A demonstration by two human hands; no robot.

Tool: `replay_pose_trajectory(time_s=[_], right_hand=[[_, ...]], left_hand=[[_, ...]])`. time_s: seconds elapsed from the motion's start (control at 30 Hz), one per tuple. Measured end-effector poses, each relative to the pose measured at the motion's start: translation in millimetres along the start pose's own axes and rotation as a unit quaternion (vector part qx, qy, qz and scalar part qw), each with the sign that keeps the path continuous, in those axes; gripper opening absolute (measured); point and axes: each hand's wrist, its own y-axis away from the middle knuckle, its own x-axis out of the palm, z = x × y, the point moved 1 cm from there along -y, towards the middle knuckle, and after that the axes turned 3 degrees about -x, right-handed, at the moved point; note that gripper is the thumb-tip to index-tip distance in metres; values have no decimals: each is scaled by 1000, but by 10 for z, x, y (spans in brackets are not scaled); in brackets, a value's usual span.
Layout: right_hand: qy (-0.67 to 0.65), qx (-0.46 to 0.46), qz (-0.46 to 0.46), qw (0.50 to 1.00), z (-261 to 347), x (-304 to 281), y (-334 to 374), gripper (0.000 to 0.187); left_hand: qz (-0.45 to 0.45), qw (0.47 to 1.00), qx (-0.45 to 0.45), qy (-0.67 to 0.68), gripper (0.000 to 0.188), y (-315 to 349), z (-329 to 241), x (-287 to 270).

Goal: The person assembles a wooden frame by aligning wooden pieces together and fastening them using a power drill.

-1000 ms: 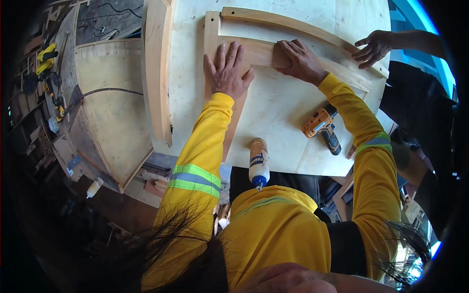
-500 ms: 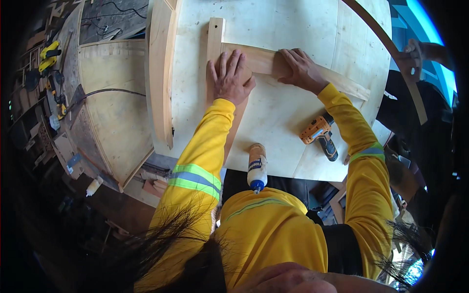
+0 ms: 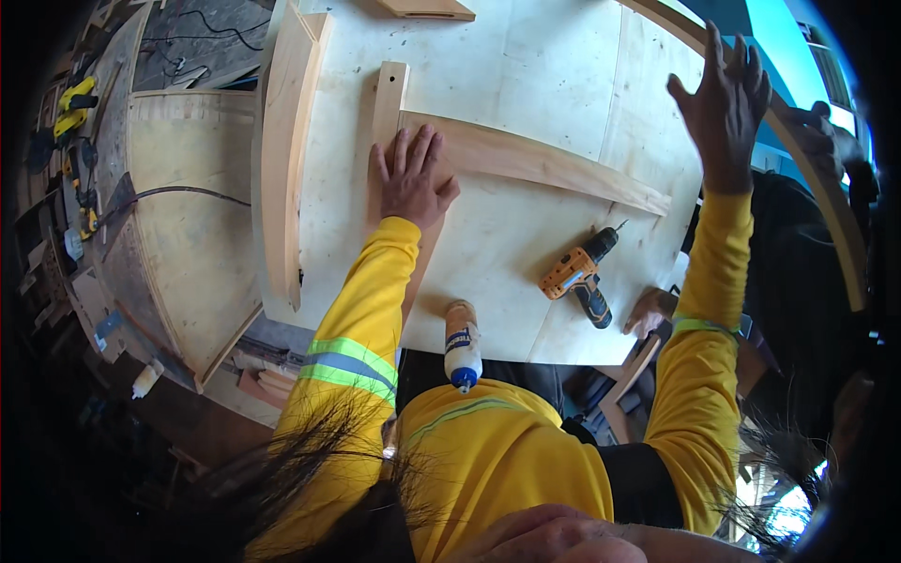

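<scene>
Currently the left hand [image 3: 413, 186] lies flat, fingers slightly apart, where wooden boards [image 3: 544, 163] meet on the table [image 3: 526, 56]. The right hand [image 3: 723, 103] is raised, fingers spread wide, before a curved strip [image 3: 843, 249], though I cannot tell if they touch.

yellow long-slv top [image 3: 507, 460], lime & gry refl. bands [image 3: 352, 365] on slvs [image 3: 374, 281], blk panel [image 3: 643, 483]

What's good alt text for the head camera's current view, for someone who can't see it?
A person in yellow rests the left grip, a bare hand, flat where wooden boards meet on a pale table. The right grip is raised, open, before a curved wooden strip; an orange drill and blue-capped bottle sit lower.
</scene>
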Motion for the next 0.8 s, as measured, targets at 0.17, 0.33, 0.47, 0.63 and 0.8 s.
replay_pose_trajectory(time_s=[0.17,0.33,0.47,0.63,0.8], right_hand=[[298,2,263,918,-951,1053,-52,68],[223,-227,389,864,-1474,1436,209,31],[-353,-274,159,880,-233,338,229,7],[-383,-35,115,916,-6,-6,519,16],[-426,-60,151,890,277,452,776,17]], left_hand=[[19,1000,-1,4,83,-69,-46,-15],[5,1000,10,6,83,-156,-91,7],[1,1000,-12,-7,81,-14,-8,-19],[6,1000,-5,10,78,-68,-40,-7],[-17,1000,1,17,76,-80,-71,11]])
